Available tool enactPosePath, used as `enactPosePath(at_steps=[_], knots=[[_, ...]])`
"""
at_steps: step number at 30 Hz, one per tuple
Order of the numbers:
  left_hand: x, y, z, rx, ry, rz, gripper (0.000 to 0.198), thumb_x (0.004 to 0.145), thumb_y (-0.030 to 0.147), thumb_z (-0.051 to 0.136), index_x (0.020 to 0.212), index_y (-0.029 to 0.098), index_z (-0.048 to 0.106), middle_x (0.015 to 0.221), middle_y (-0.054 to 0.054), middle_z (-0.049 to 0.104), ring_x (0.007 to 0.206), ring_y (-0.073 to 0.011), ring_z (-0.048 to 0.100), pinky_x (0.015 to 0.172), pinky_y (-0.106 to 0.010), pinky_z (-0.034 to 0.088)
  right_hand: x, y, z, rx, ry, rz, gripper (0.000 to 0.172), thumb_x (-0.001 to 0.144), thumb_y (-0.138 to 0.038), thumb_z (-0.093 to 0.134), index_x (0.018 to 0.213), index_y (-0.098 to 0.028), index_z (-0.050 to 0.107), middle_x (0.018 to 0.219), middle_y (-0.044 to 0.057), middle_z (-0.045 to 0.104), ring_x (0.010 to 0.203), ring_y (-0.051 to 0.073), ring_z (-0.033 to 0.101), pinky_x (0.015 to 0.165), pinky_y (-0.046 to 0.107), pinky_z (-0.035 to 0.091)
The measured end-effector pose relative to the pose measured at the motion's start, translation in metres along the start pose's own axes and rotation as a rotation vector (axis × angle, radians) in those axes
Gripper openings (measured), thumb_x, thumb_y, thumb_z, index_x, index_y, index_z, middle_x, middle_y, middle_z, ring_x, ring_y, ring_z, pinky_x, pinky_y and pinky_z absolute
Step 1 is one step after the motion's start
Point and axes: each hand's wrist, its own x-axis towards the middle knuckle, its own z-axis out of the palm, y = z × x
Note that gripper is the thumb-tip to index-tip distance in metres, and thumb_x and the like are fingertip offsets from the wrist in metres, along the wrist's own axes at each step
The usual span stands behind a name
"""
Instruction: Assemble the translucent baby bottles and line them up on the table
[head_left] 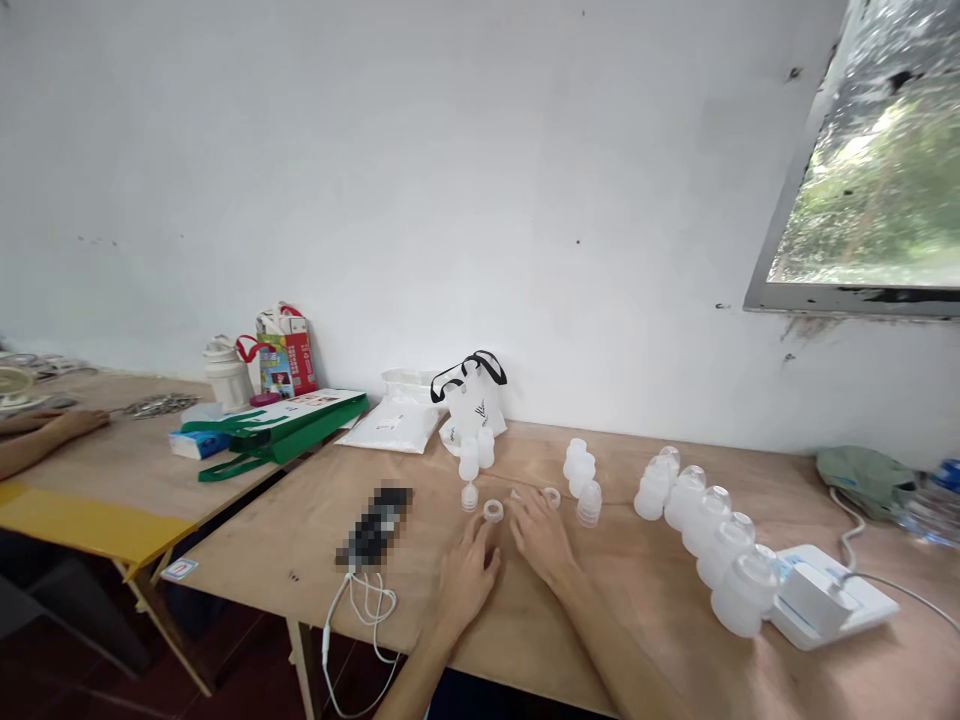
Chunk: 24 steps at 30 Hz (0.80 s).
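left hand (466,578): resting loosely open, gripping nothing visible; pale ring (493,518) lying on the table (637,580) just beyond its fingertips | right hand (538,530): resting half-curled beside another ring (556,498), hold unclear | risk: a sideways sweep could be toppling the nearby clear ribbed piece (589,503)
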Motion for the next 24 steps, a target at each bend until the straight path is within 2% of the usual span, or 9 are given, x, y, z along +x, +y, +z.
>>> enactPosePath(at_steps=[2,4,8,12,18,24], knots=[[-0.002,0.002,-0.002,0.008,0.005,0.015,0.056,0.096,0.022,0.048,0.152,0.026,0.050,0.165,-0.004,0.041,0.140,-0.0260,0.054,0.116,-0.039,0.046,-0.003,0.014,-0.005,-0.056,0.046,0.087,0.037,0.097,-0.010,0.047,0.128,-0.015,0.067,0.145,0.019,0.059,0.136,0.034,0.052,0.117,0.056,0.035],[-0.003,0.004,-0.004,0.021,0.003,0.020,0.054,0.096,0.022,0.048,0.150,0.028,0.053,0.167,-0.003,0.037,0.142,-0.0257,0.052,0.116,-0.040,0.046,-0.008,0.028,-0.008,-0.096,0.063,0.154,0.037,0.100,-0.012,0.042,0.129,-0.012,0.066,0.144,0.022,0.059,0.136,0.036,0.051,0.115,0.057,0.036],[-0.003,0.006,-0.004,0.066,-0.027,0.032,0.041,0.100,0.024,0.048,0.137,0.027,0.064,0.165,-0.001,0.041,0.141,-0.0262,0.052,0.115,-0.042,0.047,-0.018,0.043,-0.003,-0.125,0.010,0.205,0.034,0.101,-0.013,0.043,0.124,-0.016,0.068,0.129,0.015,0.069,0.119,0.029,0.064,0.101,0.043,0.049],[-0.004,0.004,-0.001,0.070,-0.037,0.054,0.030,0.102,0.026,0.049,0.124,0.028,0.070,0.162,0.002,0.046,0.135,-0.0263,0.057,0.109,-0.043,0.051,-0.020,0.042,0.005,-0.134,-0.036,0.218,0.027,0.103,-0.015,0.046,0.113,-0.019,0.071,0.124,0.010,0.072,0.117,0.025,0.066,0.097,0.034,0.051],[-0.004,0.002,0.002,0.074,-0.018,0.068,0.026,0.101,0.024,0.051,0.120,0.028,0.069,0.161,0.001,0.046,0.134,-0.0259,0.058,0.106,-0.043,0.052,-0.020,0.035,0.006,-0.153,-0.046,0.203,0.028,0.106,-0.020,0.045,0.107,-0.021,0.073,0.134,0.010,0.068,0.122,0.026,0.062,0.100,0.038,0.047],[-0.004,0.005,0.000,0.061,-0.020,0.028,0.022,0.102,0.025,0.051,0.119,0.027,0.064,0.158,-0.003,0.047,0.128,-0.0253,0.062,0.097,-0.038,0.055,-0.018,0.032,-0.003,-0.155,-0.032,0.204,0.034,0.102,-0.009,0.042,0.121,-0.016,0.069,0.128,0.015,0.069,0.120,0.030,0.060,0.103,0.042,0.043]])
